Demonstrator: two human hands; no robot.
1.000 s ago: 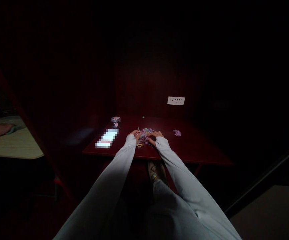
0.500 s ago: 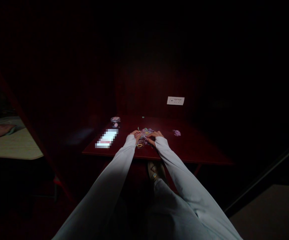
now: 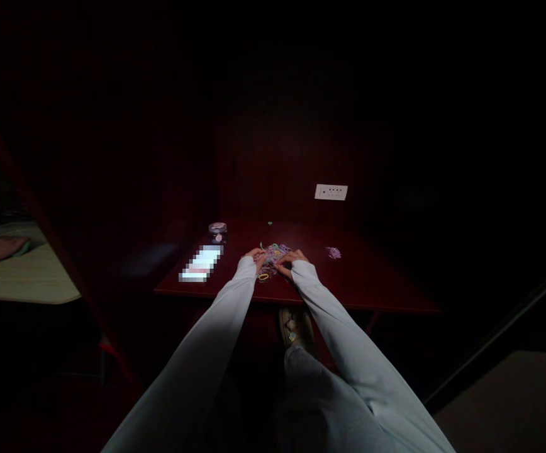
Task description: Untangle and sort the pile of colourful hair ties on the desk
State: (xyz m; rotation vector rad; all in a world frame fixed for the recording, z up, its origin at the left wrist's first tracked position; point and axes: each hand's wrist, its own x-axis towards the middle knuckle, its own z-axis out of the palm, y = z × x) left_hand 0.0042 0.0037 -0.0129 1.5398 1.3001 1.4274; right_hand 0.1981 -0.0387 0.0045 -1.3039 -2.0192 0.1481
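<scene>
The left hand (image 3: pixel 254 255) is resting its fingers on the pile of little colored rubber bands (image 3: pixel 273 257) on the dark red table (image 3: pixel 348 283). The right hand (image 3: pixel 293 259) is working close by, nice and gently. I can't tell if either is pinching a band.

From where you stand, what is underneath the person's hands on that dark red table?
A tangled pile of small colored rubber bands lies under the left hand and right hand. The bands directly beneath the palms are covered and cannot be seen.
</scene>
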